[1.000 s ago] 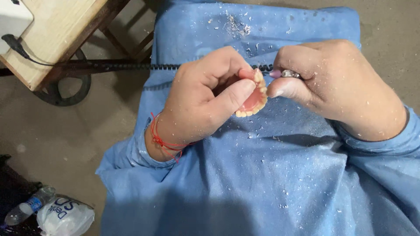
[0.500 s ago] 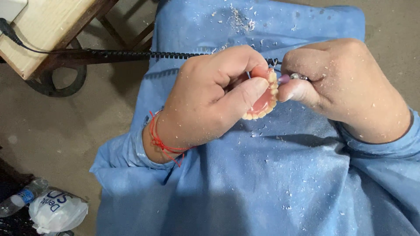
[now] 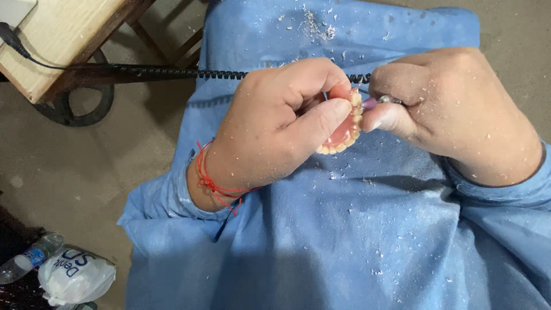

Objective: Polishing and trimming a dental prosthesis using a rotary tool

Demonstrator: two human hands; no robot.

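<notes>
Since a second ago, I am turning the pink denture (image 3: 344, 131) more upright in my left hand (image 3: 275, 123), pinching it over my blue gown (image 3: 321, 229). My right hand (image 3: 442, 109) is gripping the handpiece (image 3: 385, 100); a slip risks gouging teeth or nicking my thumb.

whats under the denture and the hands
Under the denture and both hands, left hand and right hand, lies a blue gown dusted with white flecks. The lap beneath is covered, and fingers hide the denture's far side.
</notes>
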